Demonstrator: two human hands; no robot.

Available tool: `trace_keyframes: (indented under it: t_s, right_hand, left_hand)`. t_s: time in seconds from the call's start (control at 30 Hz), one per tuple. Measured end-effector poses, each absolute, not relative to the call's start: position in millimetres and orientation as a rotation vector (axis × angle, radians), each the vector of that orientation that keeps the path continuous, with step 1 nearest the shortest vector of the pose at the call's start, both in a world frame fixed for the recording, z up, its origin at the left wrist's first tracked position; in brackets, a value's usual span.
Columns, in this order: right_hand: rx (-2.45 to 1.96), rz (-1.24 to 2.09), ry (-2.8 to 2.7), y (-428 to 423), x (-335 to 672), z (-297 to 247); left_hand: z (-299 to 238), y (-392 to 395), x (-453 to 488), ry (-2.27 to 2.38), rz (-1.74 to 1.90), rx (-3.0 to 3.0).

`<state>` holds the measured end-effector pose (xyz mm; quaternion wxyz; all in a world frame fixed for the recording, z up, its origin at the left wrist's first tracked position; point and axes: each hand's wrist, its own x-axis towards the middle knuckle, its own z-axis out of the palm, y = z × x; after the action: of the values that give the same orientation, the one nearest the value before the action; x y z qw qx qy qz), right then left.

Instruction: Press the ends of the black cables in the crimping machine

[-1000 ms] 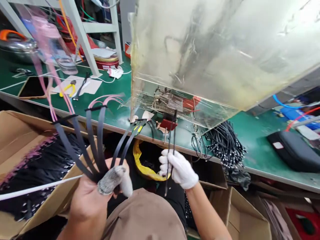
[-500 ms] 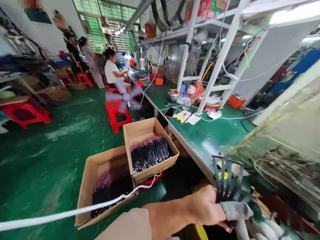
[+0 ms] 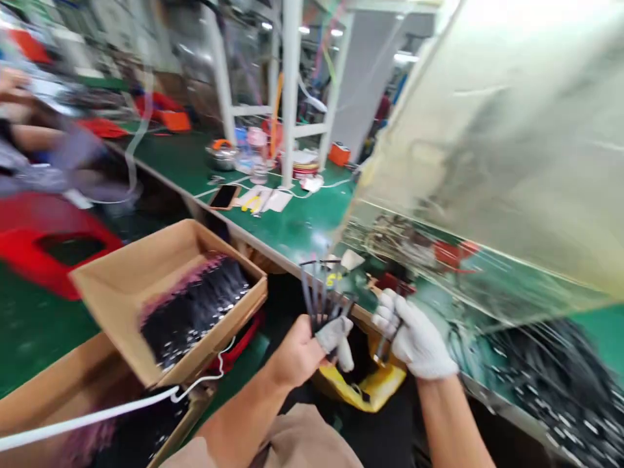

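My left hand (image 3: 305, 348), bare but for grey finger cots on thumb and finger, is closed round a fan of black cable pieces (image 3: 322, 292) that stand up from the fist. My right hand (image 3: 414, 335), in a white glove, is closed on a thin dark piece (image 3: 383, 348) just right of it, near the green bench's (image 3: 287, 227) front edge. Both hands hang over a yellow bag (image 3: 370, 387) under the bench. The picture is smeared by motion.
A cardboard box (image 3: 121, 273) holding black cables with pink ends (image 3: 195, 305) stands at my left, a second box (image 3: 43, 403) nearer. A clear plastic guard (image 3: 497, 162) slopes over the bench. Black cables (image 3: 550, 364) pile at right. A phone (image 3: 224, 195), pliers (image 3: 252, 203), a red stool (image 3: 63, 247).
The view has swung from the floor and far room back toward the bench. My right hand is in sight again beside the left, which still holds the cable fan.
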<state>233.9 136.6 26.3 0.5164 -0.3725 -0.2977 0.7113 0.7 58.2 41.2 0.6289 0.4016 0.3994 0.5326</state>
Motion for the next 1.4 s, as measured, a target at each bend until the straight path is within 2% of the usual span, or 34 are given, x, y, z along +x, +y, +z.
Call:
trace_keyframes:
  t_s: [0.13, 0.37, 0.6, 0.93, 1.1, 1.2, 1.3, 1.4]
  right_hand:
    - [-0.878, 1.676, -0.623, 159, 215, 30]
    - [-0.805, 1.735, -0.51, 174, 200, 38]
    - [-0.905, 1.735, -0.409, 183, 189, 59]
    - [-0.835, 1.754, -0.489, 192, 194, 55]
    - [-0.85, 1.825, -0.484, 183, 199, 65]
    - [-0.819, 2.048, -0.604, 158, 207, 52]
    - [-0.773, 2.384, -0.698, 125, 207, 15]
    - [-0.737, 2.425, -0.556, 100, 191, -24]
  left_hand:
    - [38, 58, -18, 0.861, 1.193, 0.896]
    - [63, 56, -24, 0.868, 1.191, 0.869]
    - [67, 54, -29, 0.908, 1.233, 0.88]
    - [54, 50, -31, 0.945, 1.266, 0.823]
    - [74, 41, -30, 0.998, 1.231, 0.758]
    - [86, 34, -29, 1.029, 1.155, 0.768]
    - [79, 29, -27, 1.041, 0.971, 0.817]
    - [52, 22, -24, 1.077, 0.712, 0.903]
